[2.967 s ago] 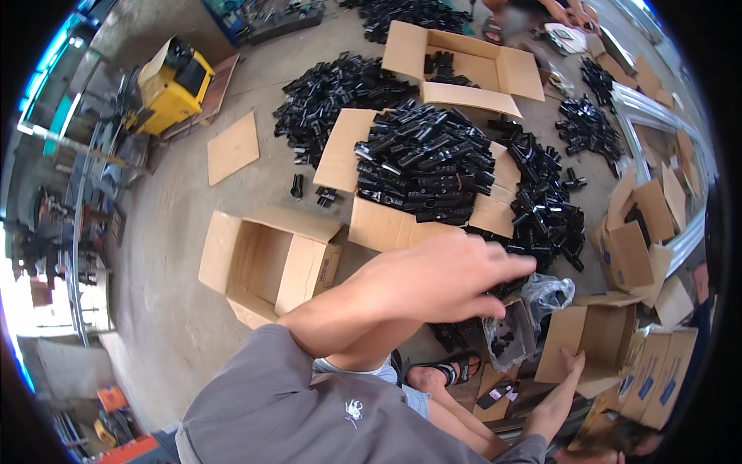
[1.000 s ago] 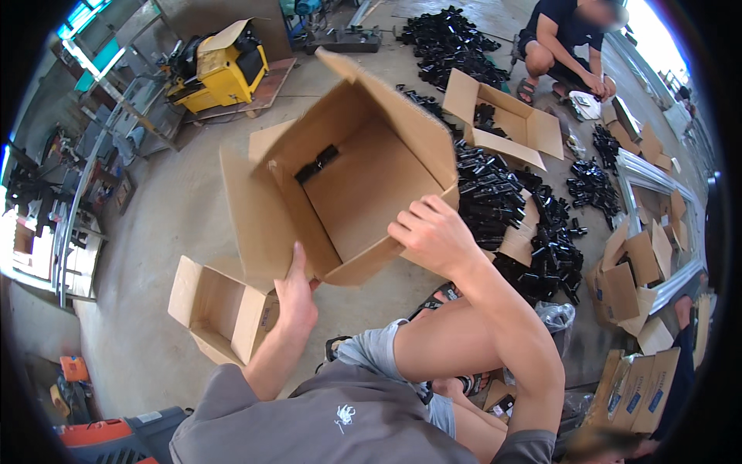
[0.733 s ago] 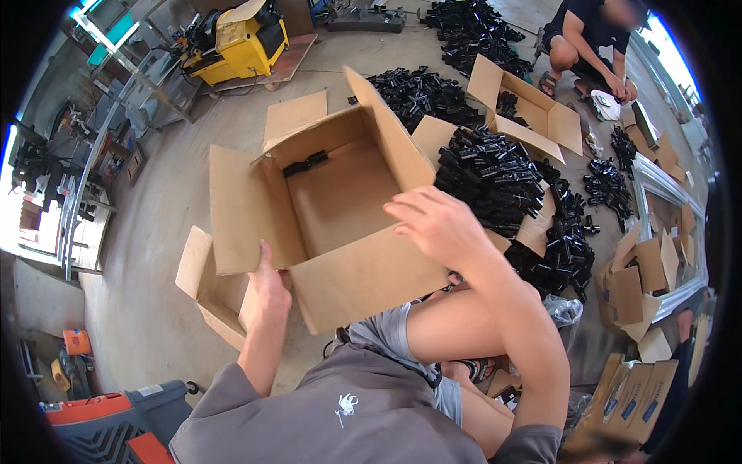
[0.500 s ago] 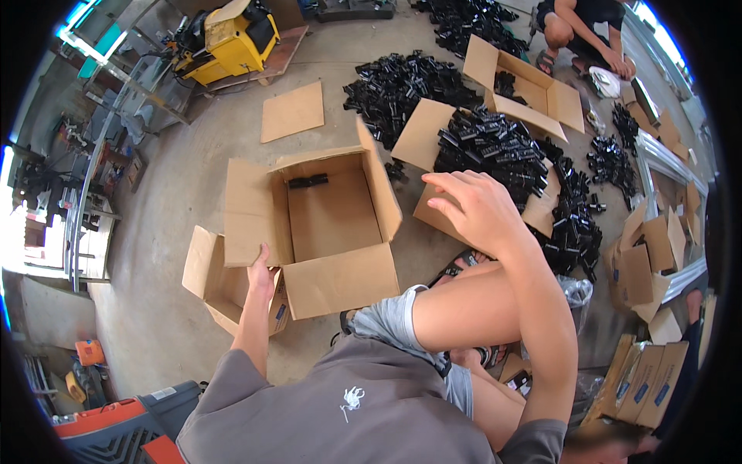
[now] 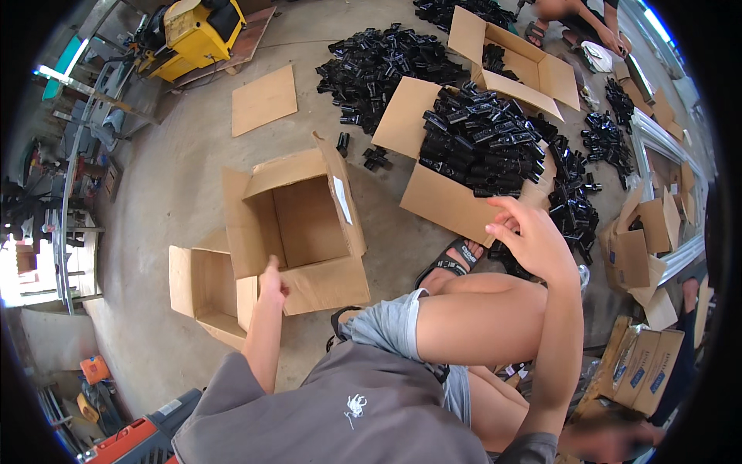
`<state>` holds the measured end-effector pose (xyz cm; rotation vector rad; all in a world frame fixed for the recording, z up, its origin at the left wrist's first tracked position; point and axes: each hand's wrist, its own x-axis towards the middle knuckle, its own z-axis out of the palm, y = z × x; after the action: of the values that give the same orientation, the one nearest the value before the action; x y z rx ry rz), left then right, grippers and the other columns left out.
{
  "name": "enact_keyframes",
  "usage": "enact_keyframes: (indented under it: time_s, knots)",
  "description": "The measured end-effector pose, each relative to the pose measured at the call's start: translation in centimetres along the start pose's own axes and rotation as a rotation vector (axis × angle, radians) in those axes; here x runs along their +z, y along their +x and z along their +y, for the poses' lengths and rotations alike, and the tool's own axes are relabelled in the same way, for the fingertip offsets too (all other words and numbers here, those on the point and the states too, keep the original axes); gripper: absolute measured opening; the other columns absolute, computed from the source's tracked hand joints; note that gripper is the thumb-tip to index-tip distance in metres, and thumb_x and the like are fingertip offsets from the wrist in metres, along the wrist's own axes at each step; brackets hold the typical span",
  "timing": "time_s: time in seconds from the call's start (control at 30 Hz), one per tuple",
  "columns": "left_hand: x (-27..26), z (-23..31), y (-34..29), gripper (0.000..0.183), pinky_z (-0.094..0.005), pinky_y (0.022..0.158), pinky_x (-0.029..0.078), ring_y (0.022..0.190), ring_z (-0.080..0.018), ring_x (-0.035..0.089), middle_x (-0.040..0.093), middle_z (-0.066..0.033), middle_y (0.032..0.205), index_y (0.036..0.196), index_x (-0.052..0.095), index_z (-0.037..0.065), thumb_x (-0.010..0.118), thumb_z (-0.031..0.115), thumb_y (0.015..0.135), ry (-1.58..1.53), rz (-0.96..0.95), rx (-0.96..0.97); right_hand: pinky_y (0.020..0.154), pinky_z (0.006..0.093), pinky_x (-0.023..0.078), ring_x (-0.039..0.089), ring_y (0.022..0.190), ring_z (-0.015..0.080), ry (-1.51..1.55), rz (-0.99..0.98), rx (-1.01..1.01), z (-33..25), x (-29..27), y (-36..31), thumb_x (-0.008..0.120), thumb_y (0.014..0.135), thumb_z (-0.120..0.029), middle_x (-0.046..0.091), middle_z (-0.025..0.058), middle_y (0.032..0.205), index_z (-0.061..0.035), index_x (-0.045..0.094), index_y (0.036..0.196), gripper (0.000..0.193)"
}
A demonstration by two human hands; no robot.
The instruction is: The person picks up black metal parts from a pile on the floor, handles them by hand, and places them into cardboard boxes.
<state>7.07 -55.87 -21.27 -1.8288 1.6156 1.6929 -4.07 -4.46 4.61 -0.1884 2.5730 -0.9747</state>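
An open cardboard box (image 5: 313,232) stands in front of me, tilted, with no part visible inside it. My left hand (image 5: 273,284) is closed on its near left flap, thumb on the inner side. My right hand (image 5: 537,236) hovers empty at the near edge of a second carton (image 5: 448,205), its fingers loosely curled and thumb apart. That carton is heaped with black plastic parts (image 5: 483,143). A smaller open box (image 5: 212,286) sits on the floor behind my left forearm, partly covered by the tilted one.
Loose black parts (image 5: 386,73) lie piled on the floor beyond. Another open carton (image 5: 529,66) holds a few. A flat cardboard sheet (image 5: 264,100) lies far left, near a yellow machine (image 5: 197,35). A co-worker's hands (image 5: 614,39) show at far right; closed cartons (image 5: 649,371) stand near right.
The box in my left hand has tilted, and the black part seen inside it is no longer visible. My right hand has moved right and nearer to me.
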Motion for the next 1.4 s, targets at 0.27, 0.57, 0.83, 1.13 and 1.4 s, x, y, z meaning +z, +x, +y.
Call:
enact_keyframes:
  time_s: [0.27, 0.57, 0.83, 1.13, 1.4]
  knots:
    - [13.2, 10.8, 21.9, 0.047, -0.0468, 0.106, 0.052, 0.128, -0.0370, 0.064, 0.064, -0.0212, 0.140, 0.137, 0.062, 0.001, 0.057, 0.027, 0.099, 1.804, -0.077, 0.771, 0.086, 0.0384, 0.057, 0.074, 0.093, 0.0295, 0.186, -0.036, 0.058, -0.1, -1.1, 1.0, 0.074, 0.093, -0.020, 0.074, 0.0203, 0.109, 0.0006, 0.061, 0.135, 0.048]
    - [19.4, 12.4, 20.5, 0.047, -0.0435, 0.100, 0.056, 0.124, -0.0334, 0.067, 0.068, -0.0147, 0.137, 0.137, 0.063, 0.005, 0.055, 0.036, 0.103, 1.974, -0.044, 1.450, 0.091, 0.0299, 0.053, 0.068, 0.099, 0.0139, 0.245, 0.567, 0.261, 6.3, -2.6, -7.0, 0.067, 0.099, -0.005, 0.074, 0.0104, 0.107, -0.0006, 0.064, 0.135, 0.037]
    - [16.8, 8.1, 22.1, 0.047, -0.0398, 0.100, 0.057, 0.125, -0.0277, 0.067, 0.068, -0.0117, 0.138, 0.137, 0.064, 0.007, 0.058, 0.038, 0.103, 2.017, -0.056, 1.506, 0.081, 0.0251, 0.053, 0.069, 0.092, 0.0107, 0.786, 1.123, 0.691, 15.6, 4.3, -22.2, 0.059, 0.109, -0.023, 0.074, 0.0060, 0.105, -0.0015, 0.067, 0.130, 0.032]
    - [12.6, 3.5, 19.0, 0.046, -0.0519, 0.099, 0.058, 0.119, -0.0327, 0.070, 0.073, -0.0160, 0.125, 0.124, 0.072, 0.009, 0.071, 0.045, 0.095, 1.561, -0.019, 1.027, 0.078, 0.0249, 0.054, 0.069, 0.089, 0.0111, 0.891, 1.067, 0.647, 20.0, 9.9, -20.1, 0.061, 0.108, -0.025, 0.074, 0.0053, 0.100, -0.0036, 0.068, 0.130, 0.032]
    - [9.0, 13.0, 2.5, 0.022, -0.0364, 0.078, 0.062, 0.091, -0.0267, 0.068, 0.066, -0.0162, 0.113, 0.116, 0.061, 0.000, 0.062, 0.015, 0.100, -0.101, -0.600, 0.153, 0.081, 0.0258, 0.054, 0.070, 0.090, 0.0115, 1.177, 1.234, 0.564, 18.4, 8.9, -22.4, 0.060, 0.108, -0.026, 0.076, 0.0063, 0.104, -0.0048, 0.070, 0.127, 0.030]
